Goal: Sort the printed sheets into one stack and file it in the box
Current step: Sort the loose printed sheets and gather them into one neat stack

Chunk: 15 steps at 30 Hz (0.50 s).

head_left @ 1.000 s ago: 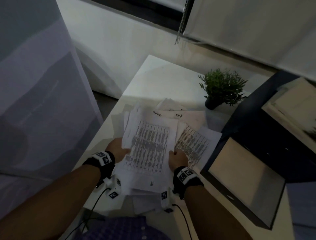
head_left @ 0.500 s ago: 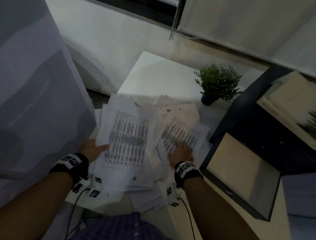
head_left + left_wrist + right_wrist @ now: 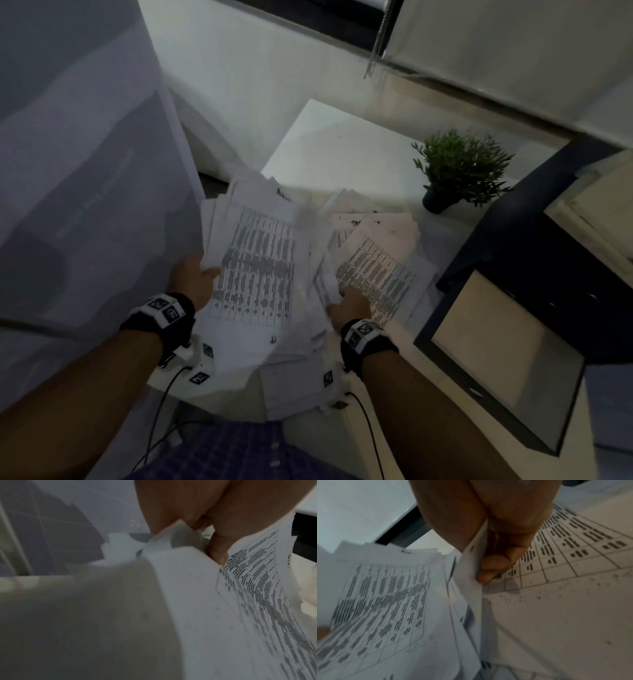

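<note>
My left hand [image 3: 197, 279] grips a loose bundle of printed sheets [image 3: 257, 270] by its left edge and holds it tilted above the white table [image 3: 335, 147]. In the left wrist view the thumb [image 3: 217, 551] presses on the top printed page [image 3: 248, 595]. My right hand [image 3: 344, 298] pinches the edge of a sheet [image 3: 471, 574] between thumb and fingers [image 3: 493, 566], just right of the bundle. More printed sheets [image 3: 380, 267] lie spread on the table under and beyond that hand. The dark open box [image 3: 445, 318] stands to the right, its pale bottom showing.
A small potted plant [image 3: 459, 171] stands at the back right of the table, behind the spread sheets. A dark lid or panel [image 3: 534, 246] rises behind the box. A grey-white wall panel [image 3: 85, 171] closes the left side. Cables hang from both wrists.
My left hand has carried the bundle to the left, away from the spread sheets. The right hand let go of the bundle, moved onto the loose sheets and now pinches one sheet's edge.
</note>
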Tool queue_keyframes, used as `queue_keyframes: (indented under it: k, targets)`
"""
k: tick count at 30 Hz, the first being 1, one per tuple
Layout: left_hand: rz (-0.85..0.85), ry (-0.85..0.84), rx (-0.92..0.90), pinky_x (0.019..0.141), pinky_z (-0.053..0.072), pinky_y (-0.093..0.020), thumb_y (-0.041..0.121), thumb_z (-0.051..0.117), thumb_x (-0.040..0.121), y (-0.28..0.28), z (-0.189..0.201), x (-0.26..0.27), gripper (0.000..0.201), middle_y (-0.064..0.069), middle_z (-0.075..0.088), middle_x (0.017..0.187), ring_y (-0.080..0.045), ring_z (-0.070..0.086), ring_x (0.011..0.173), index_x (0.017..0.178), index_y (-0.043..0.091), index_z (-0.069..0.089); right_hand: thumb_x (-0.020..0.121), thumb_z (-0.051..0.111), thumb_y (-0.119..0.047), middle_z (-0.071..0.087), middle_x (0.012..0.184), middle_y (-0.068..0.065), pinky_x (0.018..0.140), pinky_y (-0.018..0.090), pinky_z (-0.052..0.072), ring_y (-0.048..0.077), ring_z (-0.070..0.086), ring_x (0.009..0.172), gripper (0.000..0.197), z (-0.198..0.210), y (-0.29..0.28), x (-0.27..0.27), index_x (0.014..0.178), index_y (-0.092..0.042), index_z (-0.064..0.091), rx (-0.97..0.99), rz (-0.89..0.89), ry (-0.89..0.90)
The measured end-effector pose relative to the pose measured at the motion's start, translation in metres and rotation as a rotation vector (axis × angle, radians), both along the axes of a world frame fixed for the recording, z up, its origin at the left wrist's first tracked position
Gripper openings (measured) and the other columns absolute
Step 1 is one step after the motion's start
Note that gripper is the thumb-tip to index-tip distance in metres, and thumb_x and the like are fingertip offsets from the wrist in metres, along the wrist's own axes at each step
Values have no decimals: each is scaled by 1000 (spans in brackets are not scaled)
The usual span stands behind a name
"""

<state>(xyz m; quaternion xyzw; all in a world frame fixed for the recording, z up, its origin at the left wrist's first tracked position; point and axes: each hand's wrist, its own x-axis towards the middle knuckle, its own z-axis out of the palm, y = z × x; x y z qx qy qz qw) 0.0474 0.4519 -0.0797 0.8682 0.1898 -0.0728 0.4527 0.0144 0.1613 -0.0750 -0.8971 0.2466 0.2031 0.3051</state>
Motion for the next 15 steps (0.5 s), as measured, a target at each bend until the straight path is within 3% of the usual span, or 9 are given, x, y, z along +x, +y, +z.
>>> queue_keyframes:
  k: [1, 2, 3, 5, 7, 11, 15]
  targets:
    - [1, -36, -12, 105, 39, -36, 10, 61, 93, 4, 2, 1, 41, -18, 58, 132, -34, 55, 120, 132, -1, 53, 90, 60, -10, 64, 82, 3, 71, 28, 50, 25, 64, 87, 7, 3, -3, 1, 85, -13, 63, -7, -57, -31]
    - [11, -48, -30, 101, 41, -34, 9, 62, 93, 6, 3, 2, 36, -17, 62, 126, -33, 58, 116, 127, -1, 57, 90, 56, -9, 59, 72, 1, 68, 29, 51, 24, 63, 81, 19, 4, -9, 0, 72, -13, 59, -20, -134, -60]
    - [15, -52, -37, 98, 42, -33, 10, 62, 92, 8, 5, 4, 33, -16, 64, 122, -32, 60, 112, 123, -1, 60, 92, 52, -8, 61, 74, 4, 70, 31, 52, 25, 65, 82, 21, 5, -15, -1, 73, -9, 60, -20, -210, -73]
    - [29, -49, -55, 96, 46, -35, 12, 64, 92, 9, 5, 8, 30, -16, 67, 117, -33, 63, 108, 118, -1, 63, 96, 48, -10, 66, 110, 17, 88, 36, 51, 32, 63, 106, 23, 8, -27, -7, 108, 0, 65, -46, -365, -44]
    - [35, -54, -67, 95, 46, -36, 12, 64, 91, 5, 7, 12, 29, -16, 67, 115, -32, 63, 107, 117, 0, 63, 97, 50, -18, 46, 143, 21, 106, 42, 39, 37, 45, 130, 45, 8, -39, -16, 139, -1, 45, -136, -447, 80]
    - [16, -79, -60, 93, 44, -32, 11, 65, 91, -4, 10, 15, 30, -17, 67, 116, -28, 63, 104, 118, -1, 62, 96, 56, -35, 14, 160, 21, 117, 49, 26, 40, 23, 145, 77, 13, -45, -19, 155, -8, 15, -111, -545, 214]
    - [0, -68, -83, 95, 47, -36, 9, 66, 90, 0, 6, 18, 30, -18, 68, 116, -30, 64, 105, 117, -1, 64, 77, 79, -47, 15, 159, 19, 117, 51, 25, 40, 23, 144, 120, 5, -48, -5, 156, -9, -2, -127, -543, 150]
